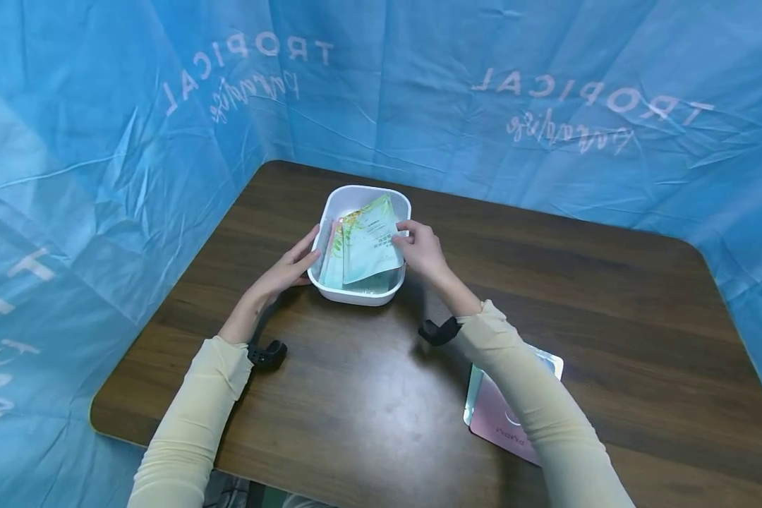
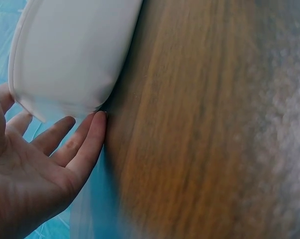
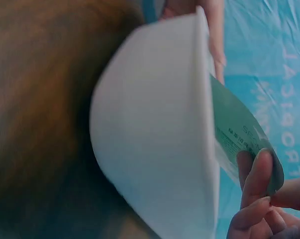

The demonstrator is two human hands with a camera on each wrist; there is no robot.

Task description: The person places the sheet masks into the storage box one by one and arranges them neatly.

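Observation:
A white plastic tub (image 1: 359, 299) stands on the table with several pale sachets in it. My right hand (image 1: 422, 248) pinches the right edge of a light green sachet (image 1: 371, 240) with leaf and flower print, between thumb and fingers. In the right wrist view the same sachet (image 3: 234, 119) bends up past the tub's rim. My left hand (image 1: 286, 270) rests against the tub's left side, thumb at the rim. Its fairly straight, spread fingers (image 2: 92, 142) touch the outer wall in the left wrist view. Under the held sachet lies a pink-and-green sachet (image 1: 334, 257), partly covered.
Partly under my right forearm, a pink packet (image 1: 498, 423) lies over a silvery-green one (image 1: 473, 395) on the brown wooden table (image 1: 368, 395). Blue printed cloth (image 1: 419, 92) hangs behind and to the left of the table. Each wrist carries a black band (image 1: 268, 355).

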